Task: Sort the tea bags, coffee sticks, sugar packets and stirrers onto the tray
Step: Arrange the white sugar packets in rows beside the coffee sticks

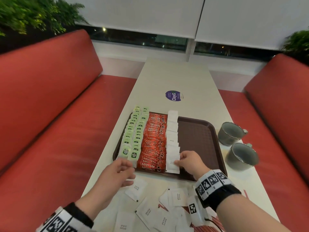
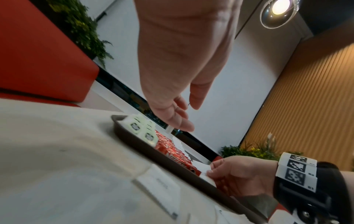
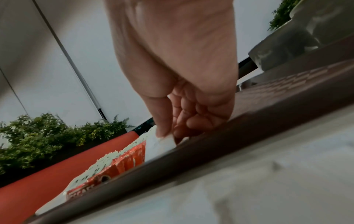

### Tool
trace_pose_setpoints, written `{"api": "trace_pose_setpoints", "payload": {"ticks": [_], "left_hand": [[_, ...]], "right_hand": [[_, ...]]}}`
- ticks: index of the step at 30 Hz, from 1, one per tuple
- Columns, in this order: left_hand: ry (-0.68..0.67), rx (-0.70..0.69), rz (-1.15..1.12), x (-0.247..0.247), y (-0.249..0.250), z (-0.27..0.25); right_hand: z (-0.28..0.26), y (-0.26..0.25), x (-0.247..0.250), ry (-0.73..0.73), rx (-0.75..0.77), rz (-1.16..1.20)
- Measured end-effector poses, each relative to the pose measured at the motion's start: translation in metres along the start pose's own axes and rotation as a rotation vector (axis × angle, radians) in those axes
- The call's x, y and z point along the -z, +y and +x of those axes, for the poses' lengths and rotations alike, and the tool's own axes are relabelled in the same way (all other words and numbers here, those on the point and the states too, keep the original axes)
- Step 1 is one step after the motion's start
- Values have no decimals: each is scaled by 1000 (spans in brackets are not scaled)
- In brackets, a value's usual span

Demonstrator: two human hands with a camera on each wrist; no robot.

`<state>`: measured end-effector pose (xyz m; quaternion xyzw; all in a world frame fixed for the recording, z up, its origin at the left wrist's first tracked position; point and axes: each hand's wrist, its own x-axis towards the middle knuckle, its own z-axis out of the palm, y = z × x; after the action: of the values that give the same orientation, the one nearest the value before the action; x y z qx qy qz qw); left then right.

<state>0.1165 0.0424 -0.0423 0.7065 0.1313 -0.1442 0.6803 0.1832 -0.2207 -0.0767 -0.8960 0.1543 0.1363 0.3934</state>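
In the lower centre of the head view, a sugar packet is pinched between the thumb and curled fingers of the right hand and is being set at the near end of the white sugar row on the brown tray. The left hand is held just above the bench at the tray's near left corner, its fingers relaxed and spread, with nothing held. On the tray, two rows of green tea bags are seen at the left, then red coffee sticks, then the sugar row; the right part of the tray is bare. Loose sugar packets are scattered on the bench at the bottom of the frame, and red-striped stirrers are partly seen under the right wrist.

Several risks can be judged from here. The overlapped sugar row could be pushed askew if the pinched packet is pressed in too hard. The neighbouring coffee sticks could be nudged by the thumb. The two grey mugs, standing just right of the tray, could be knocked by a wide sweep of the right arm.
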Motion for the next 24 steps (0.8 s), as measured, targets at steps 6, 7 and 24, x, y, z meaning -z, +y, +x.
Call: {"api": "trace_pose_setpoints", "payload": {"ticks": [6, 7, 24], "left_hand": [[116, 41, -64, 39, -21, -26], [130, 46, -79, 44, -22, -31], [-196, -57, 1169, 14, -56, -54]], "right_hand": [[-7, -7, 1, 40, 30, -192], [-11, -9, 4, 58, 37, -175], [-132, 25, -3, -22, 299, -202]]}}
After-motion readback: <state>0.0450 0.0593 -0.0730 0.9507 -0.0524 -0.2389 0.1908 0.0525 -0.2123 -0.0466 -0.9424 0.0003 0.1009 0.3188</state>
